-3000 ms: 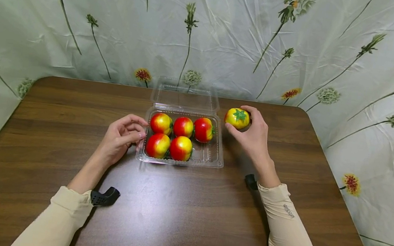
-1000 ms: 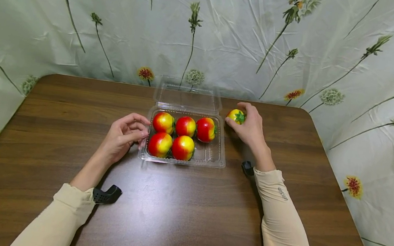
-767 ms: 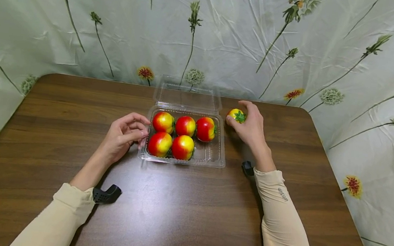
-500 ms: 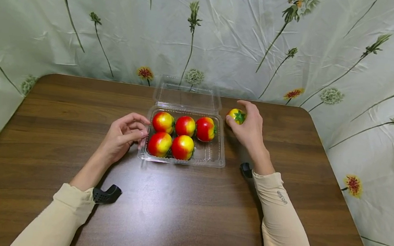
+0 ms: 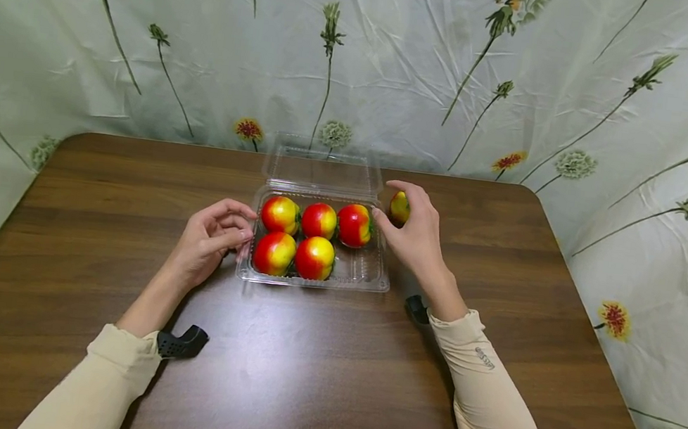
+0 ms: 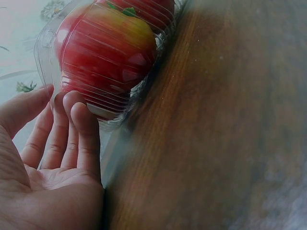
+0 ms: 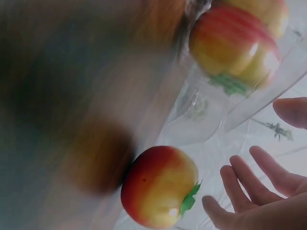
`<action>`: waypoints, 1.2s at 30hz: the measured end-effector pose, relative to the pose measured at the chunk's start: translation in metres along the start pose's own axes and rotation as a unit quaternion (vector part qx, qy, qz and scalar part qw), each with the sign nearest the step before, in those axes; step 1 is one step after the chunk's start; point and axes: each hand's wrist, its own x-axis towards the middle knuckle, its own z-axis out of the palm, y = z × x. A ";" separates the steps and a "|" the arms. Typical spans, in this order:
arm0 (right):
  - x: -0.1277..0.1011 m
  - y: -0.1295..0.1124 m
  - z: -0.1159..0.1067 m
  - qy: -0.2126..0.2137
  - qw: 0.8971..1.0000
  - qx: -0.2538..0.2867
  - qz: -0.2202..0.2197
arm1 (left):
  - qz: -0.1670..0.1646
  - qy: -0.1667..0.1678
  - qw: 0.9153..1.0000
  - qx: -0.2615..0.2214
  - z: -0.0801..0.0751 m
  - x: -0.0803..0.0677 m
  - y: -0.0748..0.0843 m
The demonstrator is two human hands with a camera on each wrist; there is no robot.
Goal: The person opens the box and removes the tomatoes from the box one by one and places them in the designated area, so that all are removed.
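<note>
While right hand [image 5: 416, 233] nears glossy round tomato [image 7: 160, 186], ribbed clear clamshell [image 5: 369, 274] adjacent.

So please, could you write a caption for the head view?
Left hand touches a clear box of five tomatoes; right hand by a sixth tomato.

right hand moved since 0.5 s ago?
Yes. The right hand shifted left toward the clear tray, now beside its right rim, mostly hiding the loose tomato.
</note>
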 end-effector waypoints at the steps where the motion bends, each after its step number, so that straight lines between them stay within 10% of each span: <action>1: -0.001 -0.002 0.000 -0.002 1.000 0.002 -0.002 | 0.001 -0.001 1.000 0.000 0.000 0.000 0.000; 11: -0.015 -0.010 0.002 -0.030 0.998 0.054 -0.009 | 0.006 -0.011 1.000 -0.006 0.000 0.000 0.001; 36: -0.022 -0.013 0.012 -0.091 0.991 -0.073 -0.064 | 0.000 -0.003 1.000 -0.003 0.001 -0.001 0.002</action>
